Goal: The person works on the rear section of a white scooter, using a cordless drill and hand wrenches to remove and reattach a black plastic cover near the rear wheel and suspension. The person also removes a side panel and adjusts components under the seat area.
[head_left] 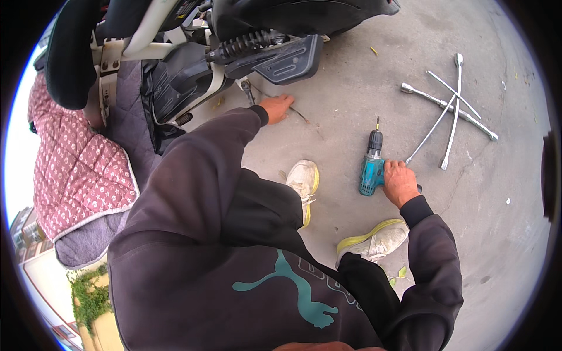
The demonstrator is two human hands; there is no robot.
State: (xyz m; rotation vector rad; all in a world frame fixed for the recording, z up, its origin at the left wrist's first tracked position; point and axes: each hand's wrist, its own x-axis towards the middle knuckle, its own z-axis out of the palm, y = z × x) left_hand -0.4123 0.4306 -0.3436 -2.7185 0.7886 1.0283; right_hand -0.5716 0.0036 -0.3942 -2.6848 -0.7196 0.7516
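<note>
Cordless drill (370,174), teal, black chuck (375,140), right fingers (393,168) grasping it, hold of left fingers (286,100) unclear

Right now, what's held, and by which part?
Right hand: teal drill, by its handle. Left hand: at a thin dark strand; can't tell if gripped.

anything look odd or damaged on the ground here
Nothing looks spilled or clearly damaged. What stands out is a thin dark cord lying loose beside the left hand; I cannot tell whether it is attached to anything. A T-shaped wrench also lies across the cross wrench, which looks untidy.
</note>
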